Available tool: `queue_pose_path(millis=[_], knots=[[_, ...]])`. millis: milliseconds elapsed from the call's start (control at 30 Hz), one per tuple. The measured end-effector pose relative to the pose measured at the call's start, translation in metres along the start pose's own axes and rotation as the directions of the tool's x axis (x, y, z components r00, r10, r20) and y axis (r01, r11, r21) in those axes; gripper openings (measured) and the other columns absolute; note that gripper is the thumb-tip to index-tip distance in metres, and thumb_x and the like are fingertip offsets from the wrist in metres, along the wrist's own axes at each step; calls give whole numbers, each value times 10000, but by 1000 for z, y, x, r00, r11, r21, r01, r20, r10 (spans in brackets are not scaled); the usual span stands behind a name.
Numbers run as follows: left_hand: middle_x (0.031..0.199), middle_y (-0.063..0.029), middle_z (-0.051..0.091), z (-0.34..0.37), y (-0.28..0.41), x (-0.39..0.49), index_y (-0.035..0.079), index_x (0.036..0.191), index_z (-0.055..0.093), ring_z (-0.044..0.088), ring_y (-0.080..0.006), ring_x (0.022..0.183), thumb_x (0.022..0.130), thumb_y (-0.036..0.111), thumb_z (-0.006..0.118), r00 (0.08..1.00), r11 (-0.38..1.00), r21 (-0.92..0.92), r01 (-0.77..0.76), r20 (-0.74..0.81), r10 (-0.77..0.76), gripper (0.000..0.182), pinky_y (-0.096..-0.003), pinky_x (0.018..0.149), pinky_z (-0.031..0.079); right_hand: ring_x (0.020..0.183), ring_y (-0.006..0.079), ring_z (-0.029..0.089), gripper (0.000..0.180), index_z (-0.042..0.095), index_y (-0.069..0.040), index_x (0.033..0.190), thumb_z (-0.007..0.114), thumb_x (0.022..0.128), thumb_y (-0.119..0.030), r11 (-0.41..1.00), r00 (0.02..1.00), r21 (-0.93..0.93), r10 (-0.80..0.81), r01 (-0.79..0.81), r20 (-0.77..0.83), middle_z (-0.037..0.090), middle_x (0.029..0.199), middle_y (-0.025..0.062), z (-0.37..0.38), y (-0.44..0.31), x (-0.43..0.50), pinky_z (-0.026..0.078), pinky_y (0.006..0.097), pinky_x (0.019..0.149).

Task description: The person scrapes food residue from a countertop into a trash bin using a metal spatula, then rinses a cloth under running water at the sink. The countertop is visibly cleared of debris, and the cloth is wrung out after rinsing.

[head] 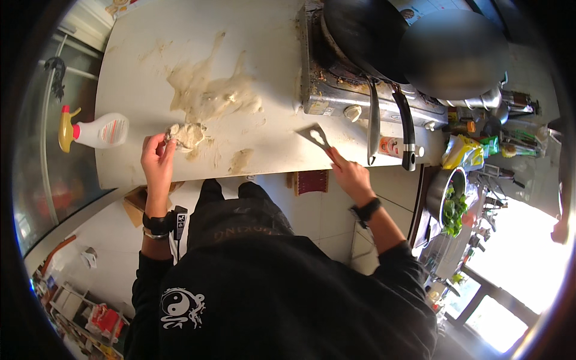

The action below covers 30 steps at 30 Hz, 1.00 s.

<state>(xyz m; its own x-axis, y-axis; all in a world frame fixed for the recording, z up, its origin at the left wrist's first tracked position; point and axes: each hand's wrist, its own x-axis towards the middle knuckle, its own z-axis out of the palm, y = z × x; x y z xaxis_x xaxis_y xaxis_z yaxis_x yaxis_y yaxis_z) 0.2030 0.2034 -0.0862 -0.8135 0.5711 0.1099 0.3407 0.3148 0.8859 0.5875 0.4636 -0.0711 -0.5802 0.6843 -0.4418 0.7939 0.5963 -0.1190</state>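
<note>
My left hand (pixel 158 155) pinches a crumpled, paste-covered beige wad (pixel 186 136) at the left front of a white tabletop (pixel 135 81). Whether the wad is a rag is hard to tell. A metal spatula (pixel 317 136) with an opening in its flat blade is gripped in my right hand (pixel 353 177). Its blade is over the tabletop, near the front edge and apart from the wad. Between and beyond my hands, a wet beige smear (pixel 216 96) spreads across the surface, with thinner streaks around it. A smaller brownish patch (pixel 240 161) marks the front edge.
A gas stove (pixel 330 101) carries a dark wok (pixel 369 36) at the back right. Two long pan handles (pixel 373 121) reach past the table's front edge, with a labelled bottle (pixel 391 147) between them. At far left is a spray bottle (pixel 108 130). A steel bowl (pixel 434 193) with leafy greens (pixel 454 211) stands right.
</note>
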Motion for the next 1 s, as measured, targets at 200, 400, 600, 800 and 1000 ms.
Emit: queue_pose_path(millis=[200,400,600,800,1000], knots=[[843,-10,495,-9,1,-8,0,951,613,403,-86,688,840,52,670,999,999,-19,38,-22,-38,135,-218,607,365,659,391,636,484,455,-167,1348,563,884,-253,985,958,172,66,-18,-280,654,731,182,40,-85,45,508,501,604],[841,-6,493,-31,-10,-9,1,953,617,388,-83,680,838,53,672,995,996,-34,83,-56,-85,138,-216,597,353,681,401,644,515,389,-165,1392,532,905,-249,964,943,255,152,-75,-297,662,787,214,41,-125,40,512,504,635],[848,8,488,-33,-19,-4,-1,978,605,398,-62,693,847,40,662,997,996,-62,64,-46,-67,148,-196,610,359,901,385,640,487,436,-133,1379,523,910,-234,916,928,307,325,-260,-182,658,1032,185,31,-144,74,508,455,781],[849,10,465,-34,-16,5,-11,982,580,384,-61,686,848,24,653,999,993,-103,50,13,-49,157,-194,613,346,834,428,640,495,381,-146,1389,493,920,-258,915,902,260,368,-308,-226,662,875,244,22,-152,113,491,524,746],[850,2,463,-36,-17,10,-10,973,579,368,-63,679,841,12,652,995,994,-84,68,78,-61,152,-196,606,335,866,434,629,500,371,-140,1396,489,923,-253,906,900,304,370,-295,-230,658,912,244,25,-149,134,494,513,755]])
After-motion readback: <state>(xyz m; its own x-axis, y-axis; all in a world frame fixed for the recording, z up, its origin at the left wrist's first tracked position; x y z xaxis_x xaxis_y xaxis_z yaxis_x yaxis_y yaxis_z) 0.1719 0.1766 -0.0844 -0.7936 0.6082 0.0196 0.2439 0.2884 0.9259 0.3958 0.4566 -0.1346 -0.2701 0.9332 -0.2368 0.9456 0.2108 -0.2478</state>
